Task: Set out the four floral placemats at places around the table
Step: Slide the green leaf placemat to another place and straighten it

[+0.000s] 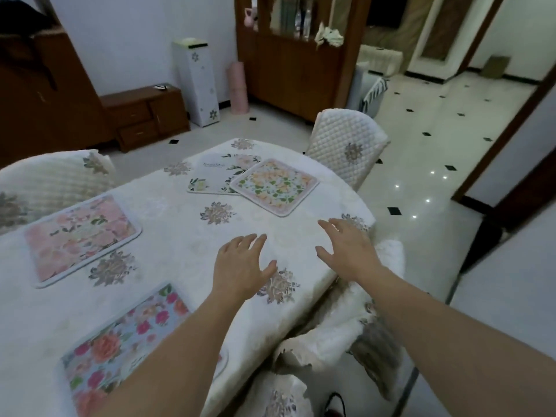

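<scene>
Four floral placemats lie on the white tablecloth (180,218). A pink one (81,236) is at the left side. A blue one with red and pink flowers (120,335) lies near me, partly under my left forearm. At the far end an orange-and-green one (275,185) overlaps a white one with corner flowers (213,173). My left hand (240,263) hovers over the bare cloth with fingers spread, holding nothing. My right hand (349,251) reaches over the table's right edge, also open and empty.
Quilted white chairs stand at the far right (346,145), at the left (51,179) and below the table's right edge (340,335). Wooden cabinets (144,115) and a white floral bin (197,82) line the far wall. Glossy tiled floor (436,176) stretches to the right.
</scene>
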`<action>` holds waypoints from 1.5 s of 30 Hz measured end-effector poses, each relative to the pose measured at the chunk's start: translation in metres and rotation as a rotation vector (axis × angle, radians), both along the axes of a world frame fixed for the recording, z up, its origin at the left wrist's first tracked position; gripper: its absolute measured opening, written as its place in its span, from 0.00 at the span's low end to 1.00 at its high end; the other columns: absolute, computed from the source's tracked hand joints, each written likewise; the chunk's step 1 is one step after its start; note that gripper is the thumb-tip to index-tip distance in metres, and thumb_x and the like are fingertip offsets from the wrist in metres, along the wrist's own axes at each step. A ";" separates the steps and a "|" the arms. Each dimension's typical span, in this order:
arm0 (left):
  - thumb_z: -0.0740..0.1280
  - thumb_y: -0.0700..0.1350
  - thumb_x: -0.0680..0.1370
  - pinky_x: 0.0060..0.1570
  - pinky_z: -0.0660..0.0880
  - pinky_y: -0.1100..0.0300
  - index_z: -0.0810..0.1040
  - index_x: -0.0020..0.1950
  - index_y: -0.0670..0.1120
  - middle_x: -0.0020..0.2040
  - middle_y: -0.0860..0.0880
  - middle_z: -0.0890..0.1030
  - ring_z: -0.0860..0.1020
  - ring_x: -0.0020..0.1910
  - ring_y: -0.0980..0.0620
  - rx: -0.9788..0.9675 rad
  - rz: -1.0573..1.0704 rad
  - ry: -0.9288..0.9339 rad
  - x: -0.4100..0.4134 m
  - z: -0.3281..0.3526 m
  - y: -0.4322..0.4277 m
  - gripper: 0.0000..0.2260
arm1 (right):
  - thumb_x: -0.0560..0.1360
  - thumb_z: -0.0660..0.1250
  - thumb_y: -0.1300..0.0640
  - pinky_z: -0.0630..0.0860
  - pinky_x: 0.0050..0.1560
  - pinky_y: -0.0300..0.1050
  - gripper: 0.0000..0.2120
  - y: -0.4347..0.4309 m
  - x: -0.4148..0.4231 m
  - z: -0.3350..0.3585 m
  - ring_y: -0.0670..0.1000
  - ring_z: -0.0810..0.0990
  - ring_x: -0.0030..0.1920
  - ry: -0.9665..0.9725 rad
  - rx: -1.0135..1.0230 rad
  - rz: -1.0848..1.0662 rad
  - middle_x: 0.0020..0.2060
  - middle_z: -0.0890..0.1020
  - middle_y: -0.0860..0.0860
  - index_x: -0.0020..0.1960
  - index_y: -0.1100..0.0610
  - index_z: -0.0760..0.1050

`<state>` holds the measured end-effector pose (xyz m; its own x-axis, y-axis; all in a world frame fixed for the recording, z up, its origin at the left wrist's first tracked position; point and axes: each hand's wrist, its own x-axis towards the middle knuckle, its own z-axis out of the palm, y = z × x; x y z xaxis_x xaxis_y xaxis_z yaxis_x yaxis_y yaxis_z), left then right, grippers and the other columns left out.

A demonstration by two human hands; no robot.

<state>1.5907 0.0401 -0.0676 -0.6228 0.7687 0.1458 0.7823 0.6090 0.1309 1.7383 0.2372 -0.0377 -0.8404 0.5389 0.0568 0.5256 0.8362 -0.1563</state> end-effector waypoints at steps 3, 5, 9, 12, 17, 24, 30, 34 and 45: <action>0.57 0.64 0.78 0.69 0.67 0.49 0.65 0.76 0.54 0.73 0.51 0.72 0.69 0.72 0.48 0.003 -0.025 0.002 -0.001 -0.001 0.027 0.29 | 0.77 0.59 0.42 0.63 0.71 0.55 0.29 0.025 0.006 -0.002 0.55 0.65 0.72 0.007 -0.013 -0.035 0.74 0.66 0.53 0.76 0.49 0.59; 0.58 0.64 0.77 0.68 0.68 0.49 0.66 0.75 0.53 0.72 0.51 0.73 0.70 0.71 0.48 0.004 -0.027 -0.001 -0.004 -0.004 0.042 0.28 | 0.77 0.60 0.43 0.65 0.69 0.54 0.29 0.044 0.005 -0.006 0.55 0.66 0.71 0.021 -0.012 -0.037 0.72 0.67 0.53 0.75 0.50 0.61; 0.58 0.64 0.77 0.67 0.69 0.48 0.67 0.75 0.53 0.72 0.51 0.74 0.70 0.71 0.47 -0.025 -0.026 0.002 -0.012 -0.014 0.080 0.29 | 0.76 0.61 0.43 0.67 0.67 0.54 0.28 0.085 -0.006 -0.020 0.55 0.70 0.68 0.036 -0.052 -0.041 0.71 0.69 0.53 0.74 0.49 0.63; 0.60 0.63 0.77 0.67 0.69 0.49 0.67 0.75 0.52 0.71 0.51 0.74 0.71 0.70 0.47 -0.032 0.001 -0.007 -0.023 -0.022 0.119 0.29 | 0.76 0.61 0.43 0.69 0.65 0.54 0.28 0.125 -0.020 -0.033 0.56 0.72 0.66 0.036 -0.049 -0.018 0.69 0.71 0.53 0.74 0.49 0.64; 0.60 0.63 0.77 0.65 0.70 0.48 0.68 0.74 0.52 0.70 0.51 0.75 0.72 0.69 0.47 -0.077 0.070 -0.042 -0.039 -0.038 0.190 0.28 | 0.76 0.60 0.44 0.69 0.64 0.54 0.28 0.203 -0.055 -0.049 0.55 0.73 0.63 0.029 -0.114 0.043 0.69 0.71 0.53 0.74 0.50 0.63; 0.61 0.63 0.76 0.61 0.73 0.48 0.72 0.71 0.51 0.67 0.50 0.78 0.75 0.66 0.46 -0.096 0.278 -0.081 -0.070 -0.052 0.253 0.27 | 0.77 0.60 0.43 0.66 0.65 0.54 0.28 0.292 -0.127 -0.069 0.57 0.71 0.66 -0.009 -0.123 0.218 0.69 0.70 0.54 0.74 0.51 0.62; 0.55 0.65 0.74 0.66 0.69 0.45 0.76 0.69 0.50 0.65 0.49 0.80 0.76 0.65 0.44 -0.158 0.478 -0.048 -0.103 -0.060 0.263 0.30 | 0.77 0.60 0.42 0.68 0.64 0.55 0.28 0.335 -0.197 -0.087 0.56 0.72 0.64 -0.027 -0.085 0.407 0.69 0.71 0.54 0.74 0.51 0.63; 0.55 0.66 0.74 0.64 0.70 0.46 0.75 0.69 0.50 0.67 0.50 0.78 0.74 0.66 0.44 -0.145 0.623 -0.075 -0.121 -0.069 0.257 0.31 | 0.76 0.62 0.44 0.71 0.62 0.55 0.27 0.347 -0.241 -0.096 0.57 0.74 0.62 -0.023 -0.090 0.488 0.67 0.73 0.55 0.73 0.52 0.65; 0.60 0.68 0.75 0.57 0.73 0.50 0.68 0.72 0.45 0.66 0.46 0.76 0.73 0.63 0.44 -0.022 0.865 -0.252 -0.188 -0.116 0.283 0.34 | 0.77 0.63 0.46 0.70 0.60 0.57 0.27 0.362 -0.331 -0.132 0.59 0.71 0.64 -0.059 -0.193 0.395 0.68 0.71 0.57 0.73 0.53 0.64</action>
<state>1.4026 0.3230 -0.1834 -0.9964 0.0176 -0.0824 -0.0008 0.9759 0.2183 1.4070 0.5994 -0.1701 -0.9828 0.1718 -0.0676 0.1844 0.9330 -0.3091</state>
